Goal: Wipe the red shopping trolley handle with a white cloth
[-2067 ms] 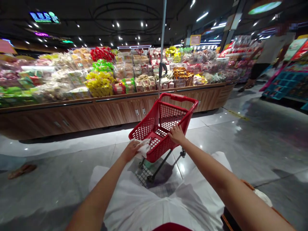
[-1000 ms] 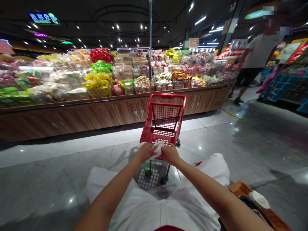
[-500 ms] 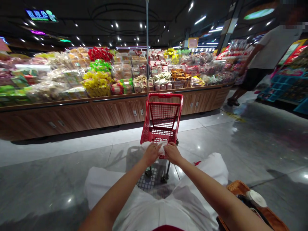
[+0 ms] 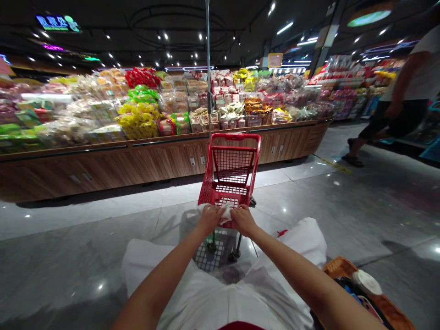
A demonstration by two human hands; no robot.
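Observation:
A small red plastic shopping cart with an empty mesh basket stands on the grey floor in front of me. My left hand and my right hand both grip its near handle, side by side. A crumpled white tissue is pressed between my hands and the handle. A thin metal pole rises from the cart's far side.
A long wooden display counter piled with packaged snacks runs across ahead. A person in a white shirt and dark shorts walks at the right. A woven bag hangs at my right side. Glossy floor tiles spread all around.
The cart has swung from angled to straight ahead. My right hand came off the basket's side onto the handle beside my left. The person at right walked further right.

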